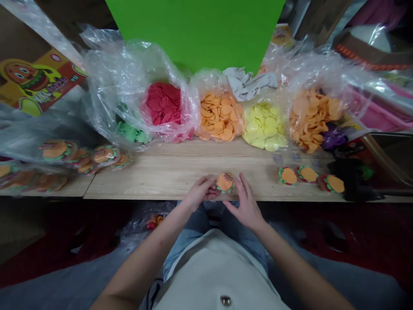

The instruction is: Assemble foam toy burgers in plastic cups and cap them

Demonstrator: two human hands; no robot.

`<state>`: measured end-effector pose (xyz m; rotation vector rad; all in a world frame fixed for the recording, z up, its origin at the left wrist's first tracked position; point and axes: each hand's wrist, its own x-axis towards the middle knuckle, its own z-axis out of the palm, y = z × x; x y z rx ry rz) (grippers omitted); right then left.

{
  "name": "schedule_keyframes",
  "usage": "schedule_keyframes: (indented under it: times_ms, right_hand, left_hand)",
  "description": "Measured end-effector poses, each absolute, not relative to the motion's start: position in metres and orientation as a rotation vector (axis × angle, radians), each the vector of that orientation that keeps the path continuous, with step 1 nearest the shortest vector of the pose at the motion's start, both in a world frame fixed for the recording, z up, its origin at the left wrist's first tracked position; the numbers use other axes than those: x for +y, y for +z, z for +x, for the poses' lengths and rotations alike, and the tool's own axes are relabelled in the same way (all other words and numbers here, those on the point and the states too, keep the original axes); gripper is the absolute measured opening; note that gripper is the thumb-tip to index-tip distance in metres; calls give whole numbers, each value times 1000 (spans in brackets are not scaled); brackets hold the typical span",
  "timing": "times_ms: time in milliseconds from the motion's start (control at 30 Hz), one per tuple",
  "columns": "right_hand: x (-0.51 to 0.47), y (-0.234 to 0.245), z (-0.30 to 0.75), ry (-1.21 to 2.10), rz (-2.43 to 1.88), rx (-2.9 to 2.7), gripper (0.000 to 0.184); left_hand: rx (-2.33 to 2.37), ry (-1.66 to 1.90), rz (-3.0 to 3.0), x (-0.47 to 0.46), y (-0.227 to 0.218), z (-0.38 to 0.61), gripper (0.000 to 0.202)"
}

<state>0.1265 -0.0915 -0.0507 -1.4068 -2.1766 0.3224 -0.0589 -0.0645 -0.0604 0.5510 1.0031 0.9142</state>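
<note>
A small felt burger piece [225,181] with an orange bun and green edging sits at the front of the light wooden table [167,181]. My left hand [200,192] pinches its left side between the fingers. My right hand [247,206] lies just to its right, fingers spread, with nothing visibly held. To the right stand 3 similar burger pieces [308,174] in a row. Further burger pieces in clear plastic [84,157] lie at the left. Clear bags behind hold loose red [163,103], orange [219,116], yellow [264,127] and peach [311,116] felt discs.
Green felt pieces [130,133] fill a bag corner at the back left. A green board [193,30] rises behind the bags. A printed burger box [38,82] stands at the far left. Dark material [355,181] lies at the table's right end, and the table's front edge runs just past my hands.
</note>
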Motion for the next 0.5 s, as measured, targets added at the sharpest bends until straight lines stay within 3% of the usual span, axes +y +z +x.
schedule_keyframes:
  times_ms: [133, 267, 500]
  right_hand:
    - [-80, -45, 123, 398, -1428, -2124, 52]
    - [-73, -41, 122, 426, -1386, -2117, 44]
    - [-76, -44, 123, 424, -1389, -2136, 45]
  left_hand:
    - [961, 932, 684, -69, -63, -57, 37]
    - [1212, 1022, 1025, -73, -73, -47, 59]
    - [1482, 994, 1192, -66, -81, -37, 54]
